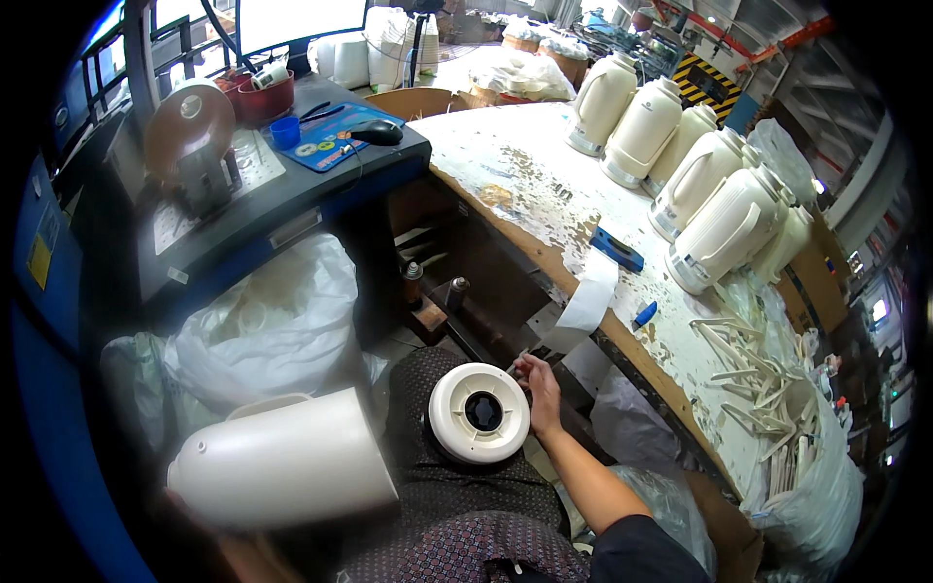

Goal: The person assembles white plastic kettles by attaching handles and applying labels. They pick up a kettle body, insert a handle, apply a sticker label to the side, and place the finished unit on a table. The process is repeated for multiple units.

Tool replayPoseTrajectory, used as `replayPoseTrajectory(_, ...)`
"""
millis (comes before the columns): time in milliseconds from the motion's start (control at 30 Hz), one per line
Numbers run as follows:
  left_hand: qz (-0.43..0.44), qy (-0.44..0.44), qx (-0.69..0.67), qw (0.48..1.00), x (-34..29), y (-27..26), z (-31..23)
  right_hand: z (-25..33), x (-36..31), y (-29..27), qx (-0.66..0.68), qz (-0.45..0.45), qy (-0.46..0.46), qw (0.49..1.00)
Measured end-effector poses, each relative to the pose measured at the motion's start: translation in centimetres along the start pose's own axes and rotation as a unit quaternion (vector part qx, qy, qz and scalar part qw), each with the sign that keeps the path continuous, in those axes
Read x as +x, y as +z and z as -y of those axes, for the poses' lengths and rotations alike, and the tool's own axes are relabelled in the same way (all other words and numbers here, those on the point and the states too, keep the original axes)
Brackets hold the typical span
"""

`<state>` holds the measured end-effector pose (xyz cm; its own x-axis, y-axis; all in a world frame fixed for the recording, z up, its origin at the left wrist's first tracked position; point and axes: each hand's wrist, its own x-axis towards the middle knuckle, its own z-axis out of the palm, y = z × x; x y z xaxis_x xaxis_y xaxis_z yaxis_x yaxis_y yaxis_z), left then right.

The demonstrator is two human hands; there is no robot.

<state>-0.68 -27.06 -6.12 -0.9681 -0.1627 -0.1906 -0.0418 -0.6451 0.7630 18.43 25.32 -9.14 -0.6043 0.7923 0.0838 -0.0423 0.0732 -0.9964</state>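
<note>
The cream flask shell (282,462) lies on its side over the left of my lap, its wide end toward my knees and its handle uppermost. My left hand (199,520) is at its far, lower end, mostly hidden and blurred, so I cannot tell how those fingers close. A shell this broad and smooth would probably roll easily, so I'd keep the palm well under it and tilt it slowly.

Just right of it, the round cream part (479,413) faces up from my lap, ribs spreading around a dark centre. My right hand (540,391) is at its right edge, thumb and forefinger pressed together on what looks like a slim grey piece (516,363); too small to name. I'd keep that pinch light, the wrist loose, and let my thighs steady the round part so that it doesn't tip.

Past my fingers, a curled white strip (589,296) hangs over the edge of the worn desk (515,160), near a blue tool (617,250) and a small blue piece (645,313). Farther out stand the cream flasks (714,233), with loose cream handles (763,374) heaped nearer me. To my left sits a white plastic bag (267,340) below the machine's dark top (311,189).
</note>
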Motion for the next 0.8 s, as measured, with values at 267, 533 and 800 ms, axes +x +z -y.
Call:
replayPoseTrajectory(267, 0.010, 0.003, -0.004, 1.000, -0.6, 3.5, 2.7, 5.2, -6.0, -1.0, -0.427, 0.243, -0.429, 0.758)
replayPoseTrajectory(533, -0.019, 0.060, 0.122, 0.990, -4.1, 7.6, 5.1, 5.7, -0.9, 3.0, -0.492, 0.149, -0.245, 0.822)
replayPoseTrajectory(800, 0.151, -0.047, -0.031, 0.987, -2.7, 4.1, 6.9, 14.9, -2.0, 6.3, 0.056, 0.225, -0.172, 0.958)
